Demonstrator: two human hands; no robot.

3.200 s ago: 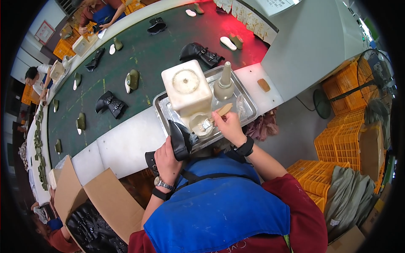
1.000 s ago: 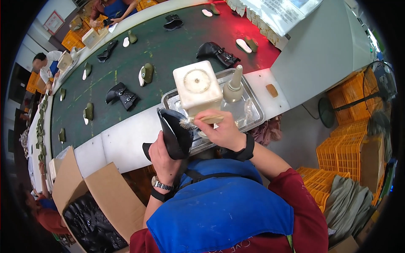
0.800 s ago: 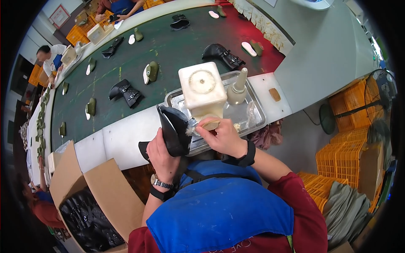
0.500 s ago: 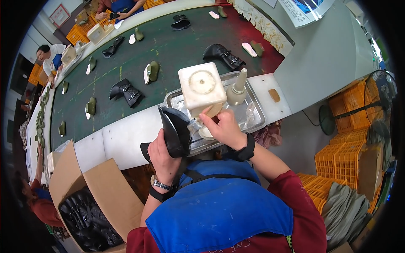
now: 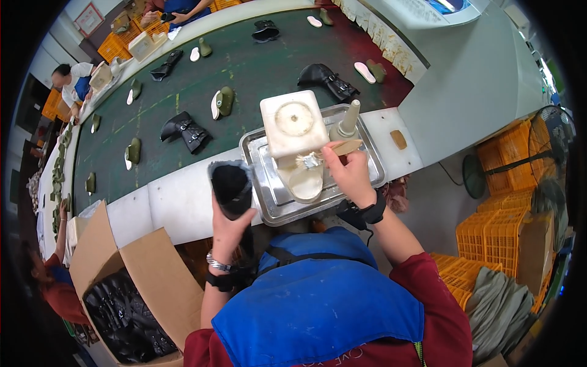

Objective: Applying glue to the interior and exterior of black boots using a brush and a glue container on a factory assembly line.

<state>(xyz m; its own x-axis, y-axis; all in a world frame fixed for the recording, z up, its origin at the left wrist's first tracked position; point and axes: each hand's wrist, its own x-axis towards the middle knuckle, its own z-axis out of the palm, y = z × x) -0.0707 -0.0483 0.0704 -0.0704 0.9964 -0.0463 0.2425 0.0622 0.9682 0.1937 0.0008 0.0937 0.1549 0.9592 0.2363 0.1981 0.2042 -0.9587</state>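
My left hand (image 5: 227, 231) is closed around a black boot (image 5: 230, 186), whose open top faces up toward me; the boot's lower part is mostly hidden. In my right hand (image 5: 354, 180) is a brush (image 5: 310, 161) with a flat wooden handle, its pale, worn bristles pointing left. The bristles are above the open round cup (image 5: 306, 186) at the near side of a white plastic container (image 5: 290, 119). That container stands in a metal tray (image 5: 260, 194), beside a cream bottle (image 5: 344, 129) with a tapered nozzle.
A green conveyor belt (image 5: 238, 134) carries black boots (image 5: 185, 131), green shoes (image 5: 225, 101) and pale insoles. At lower left, a cardboard box (image 5: 162, 281) holds several black boots. Orange crates (image 5: 495, 226) and a fan (image 5: 550, 144) stand right. Other people work along the belt's far and left sides.
My left hand has moved left with the boot and turned its opening upward. The brush has left the boot and moved right, over the cup. Items on the belt shifted slightly right.
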